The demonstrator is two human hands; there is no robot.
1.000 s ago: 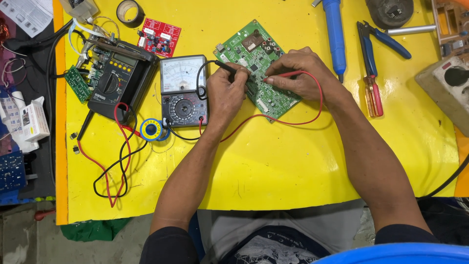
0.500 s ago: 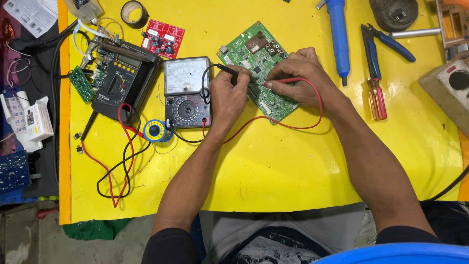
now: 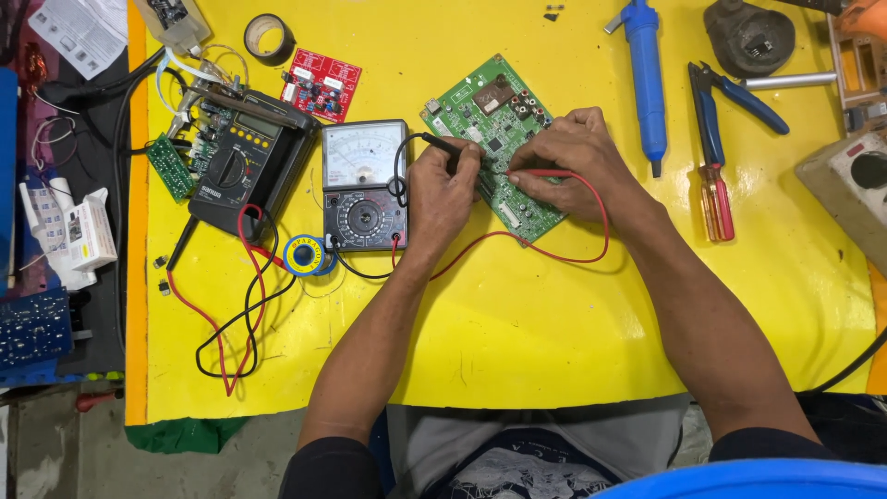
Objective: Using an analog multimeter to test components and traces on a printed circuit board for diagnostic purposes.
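Head view showed the left hand (image 3: 442, 196) pinching a slim black plastic test probe (image 3: 442, 145) and the right hand (image 3: 575, 164) pinching a red one (image 3: 543, 173), both tips on the flat green circuit board (image 3: 494, 139) lying on the glossy yellow tabletop (image 3: 554, 323). Light, stiff and probably fragile, the board seemed best held by its edges. Beside it sat a black analogue multimeter (image 3: 364, 185).

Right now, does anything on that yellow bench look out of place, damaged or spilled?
Nothing looks spilled or broken. The left hand holds a black probe and the right hand a red probe on the green circuit board. Only the red and black wires lie in a loose tangle near the table's front edge.
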